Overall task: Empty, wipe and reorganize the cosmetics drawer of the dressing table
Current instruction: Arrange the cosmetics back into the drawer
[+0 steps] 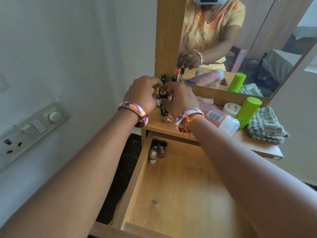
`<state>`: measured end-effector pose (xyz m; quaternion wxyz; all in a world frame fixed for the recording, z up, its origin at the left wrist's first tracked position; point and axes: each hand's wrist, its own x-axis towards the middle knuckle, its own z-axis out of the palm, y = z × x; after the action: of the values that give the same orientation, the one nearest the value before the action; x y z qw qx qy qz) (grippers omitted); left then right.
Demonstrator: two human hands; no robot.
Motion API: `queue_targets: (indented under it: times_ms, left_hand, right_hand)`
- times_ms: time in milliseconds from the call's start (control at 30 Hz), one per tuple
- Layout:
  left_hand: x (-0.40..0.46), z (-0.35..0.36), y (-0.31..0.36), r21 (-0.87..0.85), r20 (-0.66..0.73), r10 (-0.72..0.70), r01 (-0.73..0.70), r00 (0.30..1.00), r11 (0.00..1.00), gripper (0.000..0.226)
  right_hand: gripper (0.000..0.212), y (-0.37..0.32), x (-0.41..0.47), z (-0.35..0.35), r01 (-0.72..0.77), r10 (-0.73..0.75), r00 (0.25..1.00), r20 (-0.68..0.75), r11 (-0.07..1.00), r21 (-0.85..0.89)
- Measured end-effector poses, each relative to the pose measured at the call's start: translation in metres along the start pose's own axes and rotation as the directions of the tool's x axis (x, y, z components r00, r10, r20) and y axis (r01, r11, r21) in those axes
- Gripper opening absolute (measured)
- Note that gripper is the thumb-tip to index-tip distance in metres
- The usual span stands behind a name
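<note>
While both hands (161,97) grip it, the black tube (163,103) stands upright (cap up)

Open wooden drawer (173,189): floor mostly bare, only small nail-polish bottles (157,151) clustered in far left corner. My forearms cross above it. Wooden tabletop (154,124) crowded: black tubes (163,107) under my fingers, pink lying bottle (221,119), green cylinder (247,111), folded checked cloth (265,126) right.

Matt wood-grain drawer (171,194) and worktop (154,125), glossy black plastic tube (163,97), soft checked woven cloth (265,127) at 3 o'clock, smooth lime plastic bottle (248,110), glossy patterned bangles (135,112), reflective glass mirror (248,40)
</note>
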<state>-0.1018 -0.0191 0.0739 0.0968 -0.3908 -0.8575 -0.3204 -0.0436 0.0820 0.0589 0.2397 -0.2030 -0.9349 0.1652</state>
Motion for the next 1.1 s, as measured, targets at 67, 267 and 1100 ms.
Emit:
queue_targets:
  times_ms: [67, 267, 1100]
  left_hand:
    - [-0.001, -0.001, -0.002, -0.006, 0.003, -0.003, 0.003, 1.000, 1.000, 0.037]
    - [-0.010, -0.004, -0.003, -0.037, -0.034, -0.001, -0.001, 0.999, 0.999, 0.036]
    - [-0.104, 0.064, -0.029, -0.212, -0.025, -0.240, 0.229, 0.970, 0.950, 0.018]
  right_hand:
    - [0.025, 0.000, -0.001, 0.000, 0.011, -0.011, 1.000, -0.015, 1.000, 0.004]
    - [0.021, -0.001, -0.009, -0.001, 0.044, -0.036, 0.997, -0.074, 0.993, 0.106]
    - [0.036, 0.030, -0.119, 0.047, -0.258, 0.200, 0.936, 0.289, 0.949, 0.180]
